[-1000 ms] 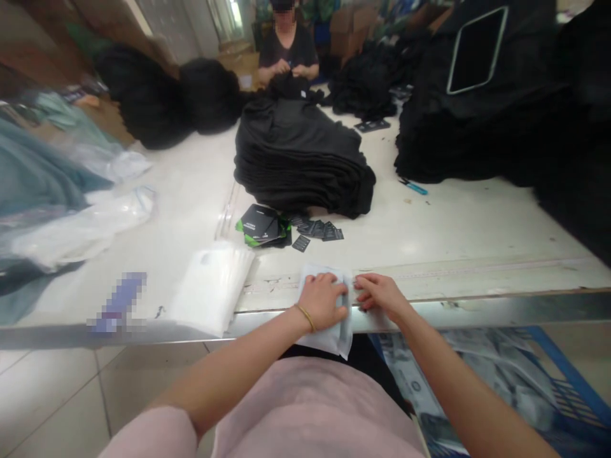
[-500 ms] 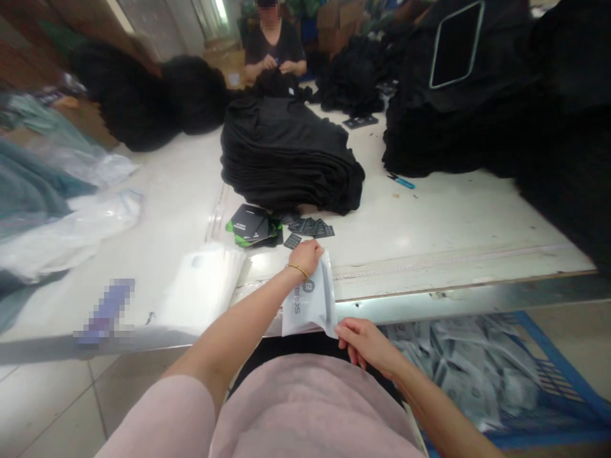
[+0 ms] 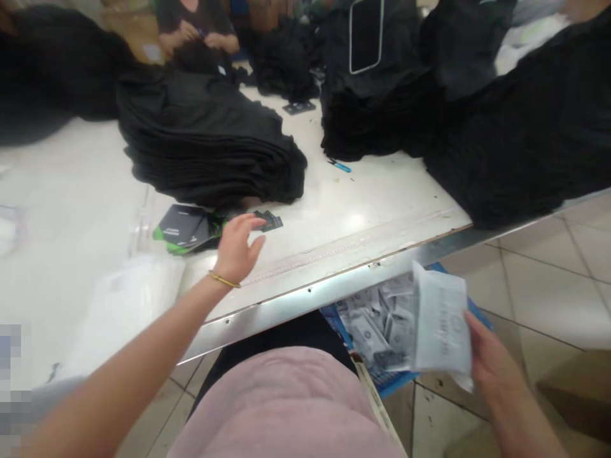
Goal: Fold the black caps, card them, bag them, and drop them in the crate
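My right hand (image 3: 489,353) grips a white printed plastic packet (image 3: 442,324) by its right edge, above a blue basket (image 3: 398,383) at the table's front. Several similar packets (image 3: 375,337) lie in that basket. Over the table, my left hand (image 3: 238,248) is open and holds nothing, its fingers apart. It is nearest to the small black labels (image 3: 272,221) and the stack of black and green cards (image 3: 184,226), partly covering the labels. Behind them stands a pile of folded black garments (image 3: 210,140).
Blue thread snips (image 3: 340,166) lie on the white table (image 3: 382,197). More black garments (image 3: 382,121) are piled at the right, a phone (image 3: 366,35) on top. Clear plastic bags (image 3: 128,312) lie at front left. Across the table a person (image 3: 198,32) handles black cloth.
My right hand has carried the packet from the table edge to the right, over the basket. My left hand has let go of it and opened. The view has turned right.
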Motion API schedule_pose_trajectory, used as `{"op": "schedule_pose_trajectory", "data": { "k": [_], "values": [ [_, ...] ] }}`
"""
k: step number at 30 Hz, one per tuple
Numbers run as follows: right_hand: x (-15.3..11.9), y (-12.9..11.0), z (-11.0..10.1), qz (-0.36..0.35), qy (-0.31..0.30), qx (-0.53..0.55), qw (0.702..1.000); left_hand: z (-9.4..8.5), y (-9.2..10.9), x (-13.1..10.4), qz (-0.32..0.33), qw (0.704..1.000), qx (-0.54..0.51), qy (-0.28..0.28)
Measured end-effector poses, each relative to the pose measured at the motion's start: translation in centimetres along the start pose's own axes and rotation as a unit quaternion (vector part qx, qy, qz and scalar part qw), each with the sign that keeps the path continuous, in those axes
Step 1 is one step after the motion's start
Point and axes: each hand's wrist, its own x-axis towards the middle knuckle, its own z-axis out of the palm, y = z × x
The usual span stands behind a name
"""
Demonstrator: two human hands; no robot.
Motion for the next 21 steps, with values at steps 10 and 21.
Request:
{"op": "schedule_pose_trajectory", "data": {
  "k": [10, 21],
  "values": [
    [2.1, 7.4, 3.8, 0.116, -0.145, -0.081, 0.979, -5.7, -8.5, 6.4, 0.012, 0.978, 0.171, 0.123],
    [-1.8, -12.1, 25.1, -0.256, -0.313, -0.169, 0.899, -11.9, -14.7, 13.1, -0.058, 0.961, 0.259, 0.079]
  ]
}}
